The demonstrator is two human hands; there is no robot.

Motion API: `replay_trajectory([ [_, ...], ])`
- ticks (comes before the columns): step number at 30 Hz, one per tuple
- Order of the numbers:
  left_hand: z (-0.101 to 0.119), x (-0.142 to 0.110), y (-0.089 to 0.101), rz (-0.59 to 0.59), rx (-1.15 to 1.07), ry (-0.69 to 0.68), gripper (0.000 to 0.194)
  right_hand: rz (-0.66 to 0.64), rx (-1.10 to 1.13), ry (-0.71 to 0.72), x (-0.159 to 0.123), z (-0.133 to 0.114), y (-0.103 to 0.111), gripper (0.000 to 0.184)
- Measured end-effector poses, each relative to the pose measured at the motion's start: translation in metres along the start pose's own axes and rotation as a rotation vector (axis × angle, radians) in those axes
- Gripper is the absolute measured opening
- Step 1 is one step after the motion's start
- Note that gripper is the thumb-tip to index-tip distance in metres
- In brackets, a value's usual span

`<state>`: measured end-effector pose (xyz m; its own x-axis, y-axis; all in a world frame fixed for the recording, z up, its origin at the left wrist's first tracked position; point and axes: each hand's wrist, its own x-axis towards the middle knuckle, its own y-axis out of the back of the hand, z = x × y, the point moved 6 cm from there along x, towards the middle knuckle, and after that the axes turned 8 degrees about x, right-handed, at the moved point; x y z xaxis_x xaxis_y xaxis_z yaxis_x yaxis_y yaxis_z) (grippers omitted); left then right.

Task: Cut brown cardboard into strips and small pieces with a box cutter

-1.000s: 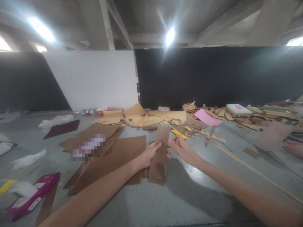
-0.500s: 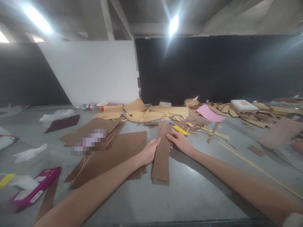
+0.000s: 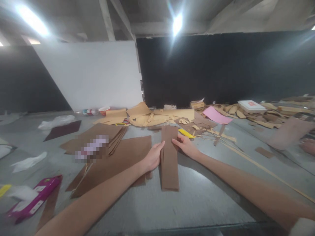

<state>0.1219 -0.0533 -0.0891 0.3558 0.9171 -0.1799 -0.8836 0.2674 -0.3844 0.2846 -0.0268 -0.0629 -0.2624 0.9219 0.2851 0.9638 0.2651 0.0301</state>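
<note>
Several long brown strips (image 3: 169, 164), looking like leather or stiff sheet, lie stacked between my hands, pointing away from me. My left hand (image 3: 155, 156) grips their left edge, thumb on top. From the right, my right hand (image 3: 185, 146) pinches the opposite edge, its thumb on the top strip and its other fingers partly hidden. Just beyond my right hand lies a yellow utility knife (image 3: 186, 133). Larger brown sheets (image 3: 133, 149) are spread beside my left forearm, with another brown stack (image 3: 98, 132) behind them.
A purple packet (image 3: 36, 200) lies at the left near crumpled white plastic (image 3: 29, 162). Tan sheets and offcuts (image 3: 157, 118) line the back of the grey table (image 3: 197, 203). At the back right are a pink sheet (image 3: 216, 115) and a white box (image 3: 251, 106).
The strips have turned slightly and now lie straighter, their edges more even at the near end. Both hands keep their hold. The whole view has shifted a little.
</note>
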Motion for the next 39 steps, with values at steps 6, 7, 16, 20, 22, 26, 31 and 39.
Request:
replay_trajectory([
  [6, 0.002, -0.003, -0.008, -0.074, 0.038, -0.021, 0.035, -0.028, 0.0, -0.034, -0.001, 0.002, -0.003, 0.051],
  [7, 0.002, -0.005, -0.011, -0.101, 0.051, -0.019, 0.036, -0.021, 0.015, -0.033, -0.001, 0.002, -0.004, 0.051],
  [16, 0.01, -0.019, -0.023, -0.296, 0.127, -0.009, 0.052, -0.013, -0.011, -0.013, -0.004, 0.004, -0.008, 0.049],
  [20, 0.009, -0.019, -0.024, -0.305, 0.091, 0.003, 0.047, 0.0, 0.023, 0.002, -0.003, 0.005, -0.006, 0.047],
  [22, 0.011, -0.02, -0.026, -0.319, 0.063, 0.007, 0.047, 0.006, 0.036, 0.002, -0.003, 0.002, -0.007, 0.047],
  [26, 0.013, -0.023, -0.03, -0.363, 0.012, 0.037, 0.048, 0.007, 0.013, -0.012, -0.006, -0.006, -0.009, 0.05],
  [31, 0.004, -0.019, -0.017, -0.275, 0.029, 0.185, 0.032, -0.065, -0.016, -0.002, -0.01, -0.009, -0.015, 0.053],
  [39, -0.001, -0.022, -0.021, -0.459, 0.075, 0.452, 0.064, 0.297, 0.008, 0.197, -0.001, -0.015, 0.017, 0.049],
])
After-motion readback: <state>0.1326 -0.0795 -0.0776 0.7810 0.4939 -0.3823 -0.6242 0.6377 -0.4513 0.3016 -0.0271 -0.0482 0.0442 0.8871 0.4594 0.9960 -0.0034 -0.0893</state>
